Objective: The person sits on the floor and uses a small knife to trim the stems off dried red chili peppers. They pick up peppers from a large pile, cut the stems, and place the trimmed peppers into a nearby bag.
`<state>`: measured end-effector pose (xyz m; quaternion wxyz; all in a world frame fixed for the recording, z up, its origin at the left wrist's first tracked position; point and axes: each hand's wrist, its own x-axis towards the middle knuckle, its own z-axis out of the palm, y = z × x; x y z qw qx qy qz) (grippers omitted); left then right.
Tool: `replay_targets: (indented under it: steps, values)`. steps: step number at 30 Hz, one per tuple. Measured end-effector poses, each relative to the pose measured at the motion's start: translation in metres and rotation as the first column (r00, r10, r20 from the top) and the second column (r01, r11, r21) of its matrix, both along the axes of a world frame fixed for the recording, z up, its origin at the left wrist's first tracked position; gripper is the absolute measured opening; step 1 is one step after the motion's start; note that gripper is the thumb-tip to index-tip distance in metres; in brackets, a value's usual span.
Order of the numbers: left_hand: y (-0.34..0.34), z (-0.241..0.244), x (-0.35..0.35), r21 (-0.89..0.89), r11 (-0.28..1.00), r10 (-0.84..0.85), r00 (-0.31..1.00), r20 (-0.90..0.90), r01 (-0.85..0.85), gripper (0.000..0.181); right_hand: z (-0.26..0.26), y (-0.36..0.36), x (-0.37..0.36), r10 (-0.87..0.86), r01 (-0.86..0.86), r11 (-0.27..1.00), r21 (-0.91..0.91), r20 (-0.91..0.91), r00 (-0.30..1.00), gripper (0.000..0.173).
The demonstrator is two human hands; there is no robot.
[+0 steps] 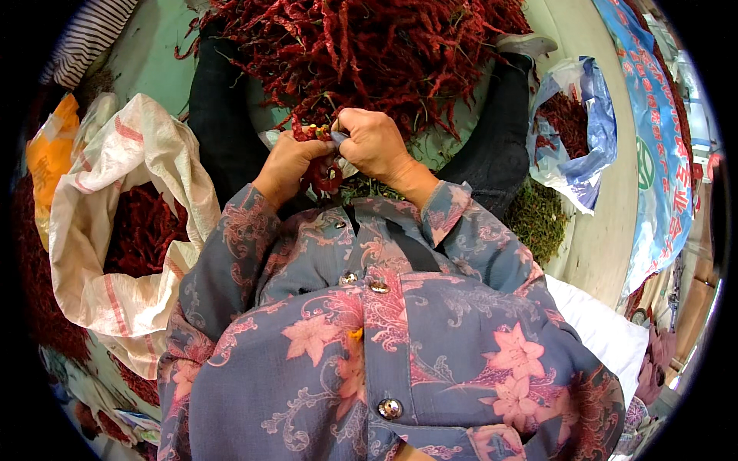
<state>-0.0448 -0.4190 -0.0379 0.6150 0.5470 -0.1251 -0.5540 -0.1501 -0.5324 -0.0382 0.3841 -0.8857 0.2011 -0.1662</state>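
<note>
Low in front of my body, between my spread legs, my two hands meet. My left hand (290,164) is closed around a small bunch of dried red chili peppers (327,176), their stem ends showing above the thumb. Against these stem ends, my right hand (375,143) is curled with thumb and forefinger pinched at a thin stem. Something small and grey (339,137) shows at the right thumb; whether it is a cover or a tool I cannot tell. Just beyond both hands rises a large pile of dried red chilies (369,52).
On the left a white woven sack (75,253) with red stripes holds chilies, beside an orange bag (51,164). To the right stand a blue-and-white plastic bag (602,129) containing chilies, a heap of green stems (536,222) and a blue printed sheet (651,144).
</note>
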Motion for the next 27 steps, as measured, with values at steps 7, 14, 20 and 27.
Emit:
replay_targets:
  steps: [7, 14, 20, 27]
  values:
    - [0.010, 0.015, 0.024, 0.022, 0.957, -0.288, 0.950, 0.121, 0.288, 0.010, 0.016, -0.006, -0.002, 0.059, -0.034, 0.583, 0.812, 0.000, 0.998, 0.008]
    - [0.030, 0.087, 0.037, 0.249, 0.757, -0.643, 0.624, 0.443, 0.604, 0.011, 0.044, -0.008, -0.016, 0.426, -0.259, 0.570, 0.779, -0.011, 0.905, 0.007]
    - [0.119, 0.128, 0.068, 0.051, 0.993, 0.055, 0.813, 0.579, -0.104, 0.030, -0.039, -0.026, -0.070, 0.281, -0.468, 0.882, -0.053, -0.738, 0.614, 0.020]
    - [0.233, 0.096, 0.168, 0.697, 0.665, -0.569, 0.423, 0.706, -0.269, 0.045, -0.105, -0.003, -0.062, 0.035, -0.165, 0.943, -0.289, -0.406, 0.913, 0.016]
